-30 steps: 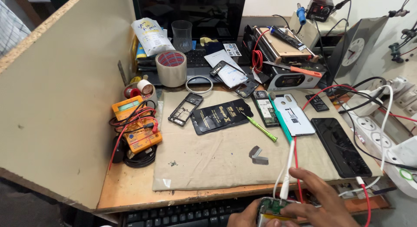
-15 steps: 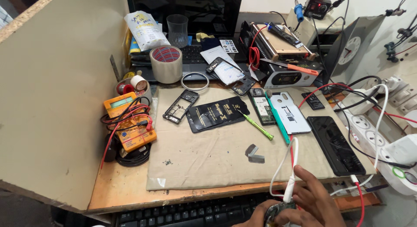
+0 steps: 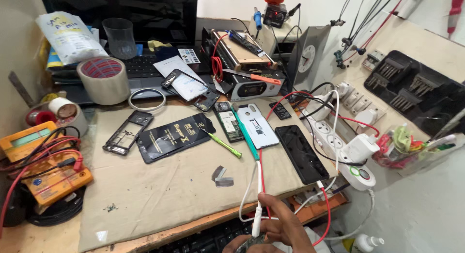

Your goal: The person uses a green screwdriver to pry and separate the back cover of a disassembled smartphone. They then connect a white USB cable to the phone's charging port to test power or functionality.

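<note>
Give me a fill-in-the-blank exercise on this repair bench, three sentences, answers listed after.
1. The hand at the bottom edge pinches a cable whose colour is ____.
2. The big roll of tape stands in front of a clear plastic ____.
3. The green screwdriver lies on the beige mat between the black film packet and the ____ phone back cover.

Missing words: white; cup; white

- Right hand [image 3: 286, 226] pinches white cable [image 3: 257, 204] at bench edge
- Left hand [image 3: 237, 244] touches small circuit board [image 3: 251, 243]
- Black phone [image 3: 301, 153] on beige mat [image 3: 169, 185]
</note>
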A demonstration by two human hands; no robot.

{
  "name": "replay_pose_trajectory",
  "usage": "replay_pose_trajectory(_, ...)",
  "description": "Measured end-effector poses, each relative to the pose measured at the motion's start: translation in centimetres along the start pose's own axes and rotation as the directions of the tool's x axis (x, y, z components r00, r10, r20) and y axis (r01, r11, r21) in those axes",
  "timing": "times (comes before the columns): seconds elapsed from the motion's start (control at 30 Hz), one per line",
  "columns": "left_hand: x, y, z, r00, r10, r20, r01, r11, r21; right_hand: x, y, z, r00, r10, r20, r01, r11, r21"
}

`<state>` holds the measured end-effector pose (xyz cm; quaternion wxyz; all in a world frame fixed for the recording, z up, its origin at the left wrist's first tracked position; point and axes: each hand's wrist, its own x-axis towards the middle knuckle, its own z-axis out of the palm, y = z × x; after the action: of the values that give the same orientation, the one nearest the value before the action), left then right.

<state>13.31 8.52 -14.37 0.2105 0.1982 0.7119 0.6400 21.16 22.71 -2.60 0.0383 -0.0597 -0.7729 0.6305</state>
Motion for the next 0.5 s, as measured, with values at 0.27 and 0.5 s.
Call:
replay_pose_trajectory(0.27,-0.2,0.8,-0.5,1.000,0.009,0.007,-0.008,0.999,-0.044,1.3,0.6,-1.6,0.994,-0.107,-0.031,0.107,0.994,-0.014)
replay_pose_trajectory(0.5,-2.5,6.6,-3.4,0.998,0.014,-0.065,-0.019,0.996,-0.081,4.3,9.9,-9.4,0.970,0.243,0.017,-0.232,0.900,0.370)
